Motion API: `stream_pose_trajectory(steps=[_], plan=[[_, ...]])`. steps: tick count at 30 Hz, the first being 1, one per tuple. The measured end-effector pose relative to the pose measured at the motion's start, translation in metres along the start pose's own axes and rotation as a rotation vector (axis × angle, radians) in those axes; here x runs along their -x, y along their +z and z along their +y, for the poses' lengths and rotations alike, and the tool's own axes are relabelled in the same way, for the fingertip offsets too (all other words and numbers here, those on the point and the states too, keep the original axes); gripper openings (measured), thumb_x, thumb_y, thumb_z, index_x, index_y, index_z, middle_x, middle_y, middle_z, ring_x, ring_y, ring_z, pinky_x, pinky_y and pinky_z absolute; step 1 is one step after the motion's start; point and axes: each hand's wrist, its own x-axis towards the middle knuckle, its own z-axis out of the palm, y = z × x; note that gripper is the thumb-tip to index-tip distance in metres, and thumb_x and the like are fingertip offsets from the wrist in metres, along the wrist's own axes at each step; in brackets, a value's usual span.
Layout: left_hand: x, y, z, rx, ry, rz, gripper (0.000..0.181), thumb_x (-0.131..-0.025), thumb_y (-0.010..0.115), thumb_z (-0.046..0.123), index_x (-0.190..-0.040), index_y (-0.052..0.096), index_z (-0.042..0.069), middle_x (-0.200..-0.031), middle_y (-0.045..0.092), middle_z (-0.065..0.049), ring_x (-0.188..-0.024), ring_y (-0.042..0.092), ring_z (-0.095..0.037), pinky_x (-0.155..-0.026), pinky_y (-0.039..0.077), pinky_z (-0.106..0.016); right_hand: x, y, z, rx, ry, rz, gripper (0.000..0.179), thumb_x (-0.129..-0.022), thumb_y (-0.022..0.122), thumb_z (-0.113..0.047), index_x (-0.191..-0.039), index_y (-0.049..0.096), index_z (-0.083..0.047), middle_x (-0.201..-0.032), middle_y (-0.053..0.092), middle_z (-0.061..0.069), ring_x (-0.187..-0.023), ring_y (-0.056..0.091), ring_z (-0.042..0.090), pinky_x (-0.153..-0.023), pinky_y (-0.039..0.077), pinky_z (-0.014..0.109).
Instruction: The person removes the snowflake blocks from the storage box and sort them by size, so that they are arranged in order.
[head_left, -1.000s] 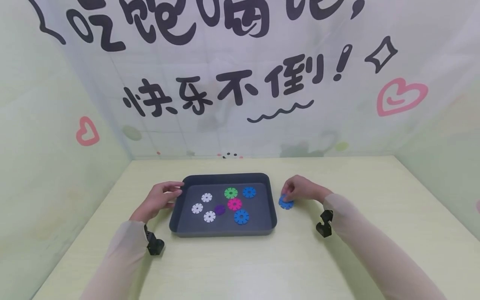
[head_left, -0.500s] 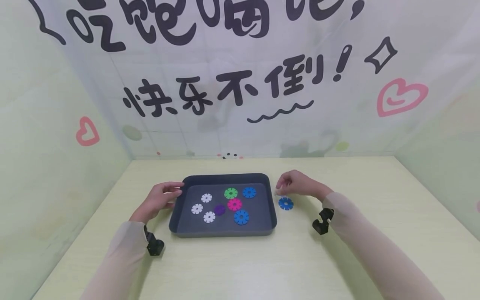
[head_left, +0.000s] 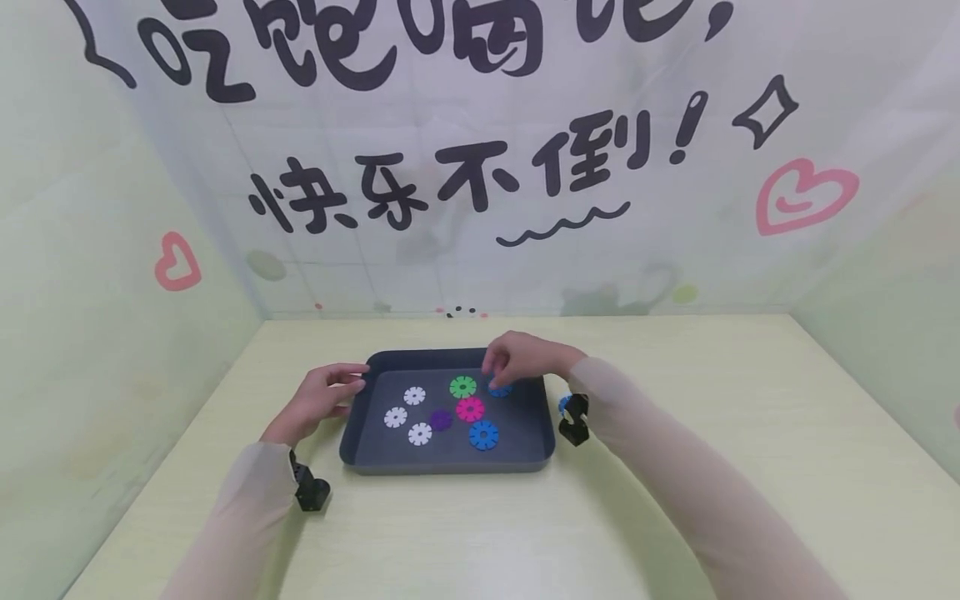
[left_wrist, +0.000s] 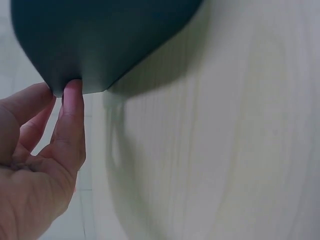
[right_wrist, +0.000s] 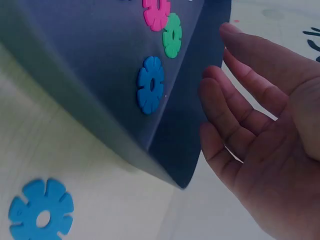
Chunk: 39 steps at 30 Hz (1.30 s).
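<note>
My left hand [head_left: 318,400] pinches the back left corner of a dark grey tray [head_left: 450,464], its fingertips on the tray wall [left_wrist: 75,55] in the left wrist view. My right hand [head_left: 528,357] hovers over the tray's back right part with loosely bent fingers and nothing between them. Beneath it lies a blue notched disc [right_wrist: 150,85], partly covered in the head view. Also in the tray are a green disc [head_left: 462,387], a pink disc [head_left: 470,409], a purple disc [head_left: 441,420], another blue disc [head_left: 483,435] and several white discs [head_left: 420,434].
One more blue disc [right_wrist: 42,212] lies on the table right of the tray, mostly hidden behind the wrist camera [head_left: 575,419] in the head view. The pale wooden table [head_left: 450,533] meets a printed wall sheet [head_left: 465,275] at the back.
My right hand has let go of the blue disc on the table and moved left, from beside the tray to above it. The left hand stays at the tray corner.
</note>
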Motion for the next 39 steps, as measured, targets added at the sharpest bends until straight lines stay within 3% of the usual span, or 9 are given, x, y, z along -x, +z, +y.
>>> stream_pose_trajectory(steps=[8,15,29,34,39], plan=[[0.0,0.001,0.001,-0.009,-0.003,0.008,0.041,-0.091,0.057,0.008,-0.129,0.048,-0.003,-0.11,0.052,-0.016,-0.092,0.053,-0.021,-0.067,0.052,-0.027,-0.014,0.007,0.003,0.015,0.074,0.009,0.029,-0.078,0.072,-0.006,-0.105,0.063,0.002,-0.098,0.064,0.012,-0.09,0.058,0.019,-0.079,0.048,0.028],[0.0,0.001,0.001,-0.007,0.008,0.004,0.041,-0.091,0.056,0.008,-0.129,0.048,-0.003,-0.11,0.052,-0.016,-0.091,0.052,-0.02,-0.066,0.052,-0.027,-0.015,0.015,0.01,0.085,0.104,0.023,0.036,-0.078,0.072,-0.007,-0.112,0.063,0.0,-0.109,0.063,0.011,-0.102,0.056,0.023,-0.088,0.045,0.03],[-0.001,0.001,-0.001,-0.002,-0.007,0.017,0.041,-0.091,0.057,0.008,-0.129,0.048,-0.003,-0.109,0.052,-0.015,-0.088,0.053,-0.017,-0.066,0.052,-0.027,-0.02,0.019,0.007,0.214,0.179,0.015,0.038,-0.071,0.077,-0.005,-0.108,0.066,-0.004,-0.1,0.063,0.007,-0.093,0.057,0.019,-0.085,0.046,0.031],[0.0,0.001,0.0,-0.004,-0.006,0.014,0.041,-0.09,0.057,0.008,-0.129,0.048,-0.003,-0.11,0.052,-0.016,-0.088,0.053,-0.017,-0.066,0.052,-0.027,-0.021,0.018,0.008,0.244,0.183,0.025,0.03,-0.069,0.08,-0.006,-0.096,0.067,-0.007,-0.086,0.06,0.003,-0.079,0.054,0.015,-0.075,0.047,0.027],[-0.001,0.001,0.001,-0.008,-0.013,0.013,0.042,-0.091,0.057,0.009,-0.13,0.048,-0.002,-0.111,0.052,-0.016,-0.089,0.053,-0.017,-0.066,0.052,-0.027,-0.018,0.013,0.004,0.193,0.154,0.032,0.018,-0.071,0.076,0.0,-0.084,0.065,-0.006,-0.073,0.057,0.001,-0.065,0.05,0.013,-0.062,0.046,0.024]])
